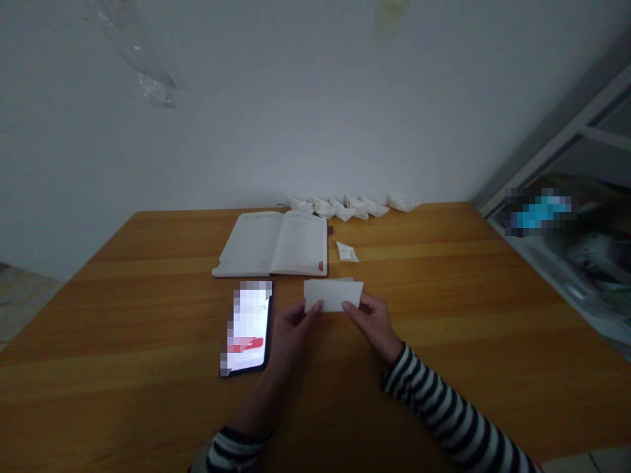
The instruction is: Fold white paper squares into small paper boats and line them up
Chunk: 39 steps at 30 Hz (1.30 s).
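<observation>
Pinching a folded white paper [334, 295] by its near corners at the middle of the wooden table [148, 341], the left hand [290, 328] and right hand [374, 322] hold it right of a lit phone [248, 328], with an open notebook [273, 243] beyond and folded paper shapes [352, 205] along the far white wall [296, 98].
</observation>
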Tool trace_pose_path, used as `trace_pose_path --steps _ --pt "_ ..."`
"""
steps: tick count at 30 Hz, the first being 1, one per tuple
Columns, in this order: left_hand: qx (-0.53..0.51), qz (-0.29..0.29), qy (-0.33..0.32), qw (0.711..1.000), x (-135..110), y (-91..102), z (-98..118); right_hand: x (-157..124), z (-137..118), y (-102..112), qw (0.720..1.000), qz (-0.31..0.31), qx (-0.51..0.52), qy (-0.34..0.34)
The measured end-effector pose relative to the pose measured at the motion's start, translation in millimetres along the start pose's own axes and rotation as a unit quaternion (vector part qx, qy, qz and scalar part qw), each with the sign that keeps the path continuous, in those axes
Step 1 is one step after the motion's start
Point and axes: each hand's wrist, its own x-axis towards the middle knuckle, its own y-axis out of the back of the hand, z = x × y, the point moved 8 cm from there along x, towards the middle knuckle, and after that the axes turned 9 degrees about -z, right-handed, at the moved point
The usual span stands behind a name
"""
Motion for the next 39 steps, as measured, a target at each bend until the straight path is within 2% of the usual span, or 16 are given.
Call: trace_pose_path --steps 4,12,17,21,25,31,39 --pt "-0.019 -0.011 -0.043 0.999 2.6 -6.9 1.4 2.3 2.7 -5.4 1.0 0.01 -0.01 -0.023" --pt "0.079 0.037 -0.122 0.989 0.4 -2.5 12.2 -1.2 6.1 -12.9 0.999 -0.005 0.016 -0.042" --pt "0.007 0.014 -0.054 0.998 5.2 -5.9 -2.3 -3.5 3.7 -16.5 0.998 0.002 0.053 -0.042" --pt "0.004 0.032 -0.025 0.999 6.4 -1.8 -7.7 -5.9 -2.4 -12.0 0.999 0.035 0.021 -0.031" --pt "0.052 0.06 -0.027 0.996 3.3 1.5 -4.5 -7.9 -5.3 -7.1 0.998 0.063 -0.015 -0.026" --pt "0.069 0.096 -0.019 0.993 -2.4 5.0 -1.5 -11.7 0.6 -9.8 0.995 0.085 0.013 -0.044" --pt "0.066 0.093 -0.011 0.993 -1.3 11.6 -5.1 -12.0 -4.7 -12.6 0.996 0.08 0.025 -0.043"
